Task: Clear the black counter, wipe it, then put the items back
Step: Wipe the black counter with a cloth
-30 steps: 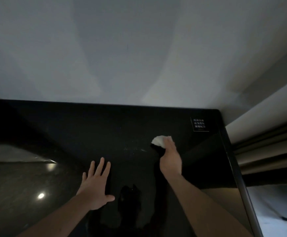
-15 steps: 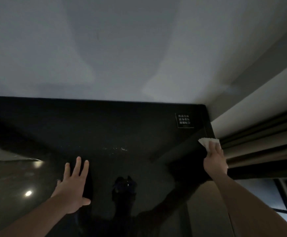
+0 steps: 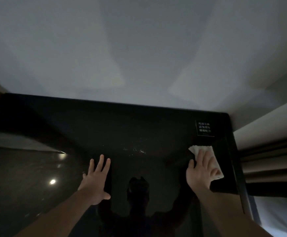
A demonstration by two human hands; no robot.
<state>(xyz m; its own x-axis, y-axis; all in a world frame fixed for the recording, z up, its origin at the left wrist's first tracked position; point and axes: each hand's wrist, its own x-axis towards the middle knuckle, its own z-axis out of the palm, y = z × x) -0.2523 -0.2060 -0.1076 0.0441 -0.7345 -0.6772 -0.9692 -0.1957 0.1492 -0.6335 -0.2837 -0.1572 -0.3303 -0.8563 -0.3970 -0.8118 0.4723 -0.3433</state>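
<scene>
A glossy black counter (image 3: 122,130) fills the lower half of the view and mirrors the room. My right hand (image 3: 200,171) lies flat with straight fingers on a white cloth (image 3: 202,148), pressing it onto the counter near the right edge. My left hand (image 3: 96,180) rests flat on the counter with fingers spread, left of centre, holding nothing. A few pale smears or droplets (image 3: 135,149) show on the surface between the hands.
A small label with white text (image 3: 204,128) sits in the counter's back right corner. A pale wall (image 3: 139,57) rises behind. Dark curtain folds (image 3: 272,159) hang past the right edge. A lamp's reflection (image 3: 53,181) glows at the left.
My right hand swept the cloth from mid-counter to the right edge, and now presses it flat slightly inward from that edge. My left hand stayed planted on the counter.
</scene>
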